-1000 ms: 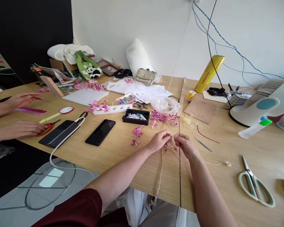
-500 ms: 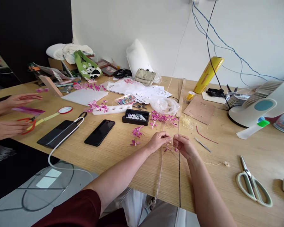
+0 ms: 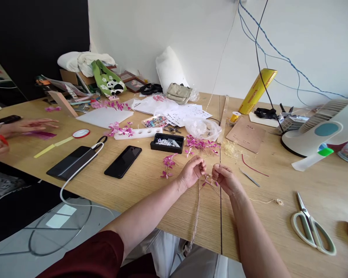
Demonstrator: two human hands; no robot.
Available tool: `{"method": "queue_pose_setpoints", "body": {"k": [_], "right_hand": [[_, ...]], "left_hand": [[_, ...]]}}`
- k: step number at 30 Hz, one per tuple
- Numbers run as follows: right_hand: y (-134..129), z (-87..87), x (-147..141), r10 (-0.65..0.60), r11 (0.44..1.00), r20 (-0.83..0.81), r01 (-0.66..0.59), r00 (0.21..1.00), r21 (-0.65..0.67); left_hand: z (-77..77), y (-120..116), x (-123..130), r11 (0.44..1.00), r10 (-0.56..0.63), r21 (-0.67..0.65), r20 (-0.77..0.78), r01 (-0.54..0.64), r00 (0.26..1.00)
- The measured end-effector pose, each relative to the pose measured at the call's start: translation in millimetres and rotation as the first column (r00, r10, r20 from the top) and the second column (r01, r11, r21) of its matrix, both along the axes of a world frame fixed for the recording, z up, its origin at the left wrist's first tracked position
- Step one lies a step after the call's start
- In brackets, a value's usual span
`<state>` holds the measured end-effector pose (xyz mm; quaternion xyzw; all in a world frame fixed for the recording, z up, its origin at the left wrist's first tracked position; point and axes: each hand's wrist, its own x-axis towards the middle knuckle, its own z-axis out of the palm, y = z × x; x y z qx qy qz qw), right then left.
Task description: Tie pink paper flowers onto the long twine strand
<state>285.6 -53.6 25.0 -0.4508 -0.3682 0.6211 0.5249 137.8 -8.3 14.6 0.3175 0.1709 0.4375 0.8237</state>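
Observation:
My left hand is closed in a pinch over the wooden table; what it holds is too small to make out. Just to its right, a small gap away, my right hand has its fingers curled together, their contents hidden. Under and between them lie thin stems with small purple petals. A pale braided cord runs from there down over the table's front edge. Pink flower sprigs rest left of my left hand, and a larger pink bunch lies beyond both hands.
A black tray of white bits and a phone are on the left. Scissors, a metal tool and a fan stand or lie on the right. At far left, a person's hand holds red-handled scissors.
My left hand has turned and moved slightly left, away from my right hand. The other person's hand with the red scissors has moved left, off the purple and yellow strips.

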Motion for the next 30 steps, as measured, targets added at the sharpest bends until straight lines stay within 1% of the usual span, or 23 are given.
{"method": "queue_pose_setpoints", "body": {"k": [2, 3, 5, 7, 9, 11, 14, 17, 19, 23, 26, 30], "right_hand": [[-0.1, -0.7, 0.2, 0.004, 1.000, 0.019, -0.004, 1.000, -0.004], [-0.1, -1.0, 0.4, 0.000, 1.000, 0.026, 0.000, 1.000, 0.000], [0.3, -1.4, 1.0, -0.022, 1.000, 0.033, 0.022, 0.999, 0.015], [0.6, -1.0, 1.0, -0.048, 0.998, 0.042, 0.046, 0.998, 0.032], [0.6, -0.2, 0.4, -0.057, 0.998, 0.063, 0.054, 0.996, 0.038], [0.5, 0.5, -0.5, -0.039, 0.999, 0.086, 0.036, 0.996, 0.039], [0.6, -0.3, -1.5, -0.018, 0.999, 0.120, 0.012, 0.993, 0.049], [2.0, -4.1, -2.6, -0.055, 0.995, 0.195, 0.038, 0.979, 0.091], [3.5, -7.5, -4.1, -0.097, 0.989, 0.283, 0.061, 0.954, 0.134], [5.4, -11.3, -8.8, -0.199, 0.966, 0.444, 0.097, 0.874, 0.241], [4.9, -10.4, -12.3, -0.245, 0.952, 0.505, 0.108, 0.828, 0.286], [4.4, -9.2, -15.4, -0.264, 0.950, 0.522, 0.123, 0.811, 0.288]], "left_hand": [[0.1, -2.6, 1.4, 0.987, 0.047, 0.156, -0.109, -0.029, 0.993], [-0.4, -3.6, 1.8, 0.968, 0.090, 0.248, -0.186, -0.041, 0.978], [-2.3, -4.5, 2.1, 0.899, 0.190, 0.437, -0.336, -0.026, 0.923], [-4.7, -3.9, 1.8, 0.815, 0.280, 0.579, -0.423, 0.020, 0.862], [-6.4, -2.2, 1.3, 0.741, 0.349, 0.670, -0.446, 0.049, 0.824], [-6.6, 0.0, 0.7, 0.672, 0.422, 0.738, -0.449, 0.060, 0.788], [-5.4, 2.8, -0.1, 0.577, 0.531, 0.814, -0.436, 0.066, 0.727], [-5.2, 4.2, -0.2, 0.519, 0.602, 0.853, -0.410, 0.055, 0.685], [-6.1, 4.7, -0.1, 0.478, 0.641, 0.877, -0.391, 0.056, 0.661], [-9.5, 6.3, -0.1, 0.378, 0.711, 0.923, -0.338, 0.070, 0.616], [-12.7, 8.4, -0.3, 0.322, 0.746, 0.943, -0.306, 0.082, 0.592], [-16.4, 9.6, -0.4, 0.271, 0.772, 0.954, -0.296, 0.130, 0.562]]}}
